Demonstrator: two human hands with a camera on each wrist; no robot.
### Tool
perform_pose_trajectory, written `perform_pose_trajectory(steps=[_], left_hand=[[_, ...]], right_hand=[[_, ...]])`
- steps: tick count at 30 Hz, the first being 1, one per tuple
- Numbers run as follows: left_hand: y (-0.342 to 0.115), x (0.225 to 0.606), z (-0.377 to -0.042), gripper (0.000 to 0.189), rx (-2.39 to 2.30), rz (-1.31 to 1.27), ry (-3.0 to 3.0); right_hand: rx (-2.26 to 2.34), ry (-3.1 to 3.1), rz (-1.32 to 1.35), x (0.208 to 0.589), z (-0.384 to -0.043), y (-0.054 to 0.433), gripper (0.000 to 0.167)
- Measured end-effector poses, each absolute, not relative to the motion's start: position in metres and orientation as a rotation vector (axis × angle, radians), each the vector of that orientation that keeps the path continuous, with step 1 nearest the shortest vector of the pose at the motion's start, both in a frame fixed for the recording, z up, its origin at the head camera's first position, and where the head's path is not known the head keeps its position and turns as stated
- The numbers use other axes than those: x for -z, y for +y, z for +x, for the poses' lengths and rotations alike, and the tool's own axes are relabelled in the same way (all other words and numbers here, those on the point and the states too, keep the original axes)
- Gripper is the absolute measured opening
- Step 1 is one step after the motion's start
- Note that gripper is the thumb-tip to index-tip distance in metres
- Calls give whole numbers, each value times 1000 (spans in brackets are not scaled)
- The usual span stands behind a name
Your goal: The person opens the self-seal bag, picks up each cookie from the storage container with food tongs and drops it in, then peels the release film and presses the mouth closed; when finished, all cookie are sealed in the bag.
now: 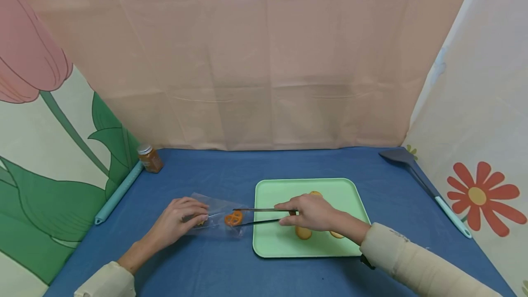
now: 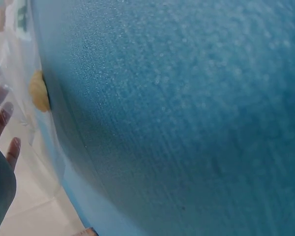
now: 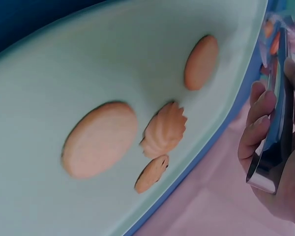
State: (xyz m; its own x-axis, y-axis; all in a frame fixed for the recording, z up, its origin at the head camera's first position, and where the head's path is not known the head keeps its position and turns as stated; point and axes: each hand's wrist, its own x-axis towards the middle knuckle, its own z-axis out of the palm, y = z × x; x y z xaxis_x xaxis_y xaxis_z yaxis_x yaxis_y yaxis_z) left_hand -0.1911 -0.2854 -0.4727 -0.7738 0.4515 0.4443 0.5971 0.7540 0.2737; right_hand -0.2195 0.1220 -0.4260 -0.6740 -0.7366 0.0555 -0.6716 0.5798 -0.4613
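My left hand [image 1: 183, 217] pinches a clear plastic bag [image 1: 214, 205] above the blue cloth. Inside the bag, near the left fingers, is a pale yellow cookie [image 2: 38, 92]. My right hand [image 1: 311, 212] grips metal tongs [image 1: 264, 210], which point left and overlap the bag's right end. A brown-orange pretzel [image 1: 233, 218] lies between the tong tips; whether they squeeze it I cannot tell. Under the right hand stands a light green tray [image 1: 272, 246]. On it are several cookies, including a large oval one [image 3: 101, 140] and a ridged one [image 3: 164, 130].
A jar with a metal lid [image 1: 151, 158] stands at the back left, by a light blue roll [image 1: 119, 192]. Along the right edge lies a dark spatula [image 1: 412, 168] with a pale blue handle. Printed cloth walls enclose the blue-covered table [image 1: 206, 269].
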Motion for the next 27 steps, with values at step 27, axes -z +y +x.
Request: perform_pose_trajectory(steps=[27], left_hand=[[-285,470,-192,15,550,-799,-2609]], right_hand=[[735,2674,-949,436,-214,56,45]])
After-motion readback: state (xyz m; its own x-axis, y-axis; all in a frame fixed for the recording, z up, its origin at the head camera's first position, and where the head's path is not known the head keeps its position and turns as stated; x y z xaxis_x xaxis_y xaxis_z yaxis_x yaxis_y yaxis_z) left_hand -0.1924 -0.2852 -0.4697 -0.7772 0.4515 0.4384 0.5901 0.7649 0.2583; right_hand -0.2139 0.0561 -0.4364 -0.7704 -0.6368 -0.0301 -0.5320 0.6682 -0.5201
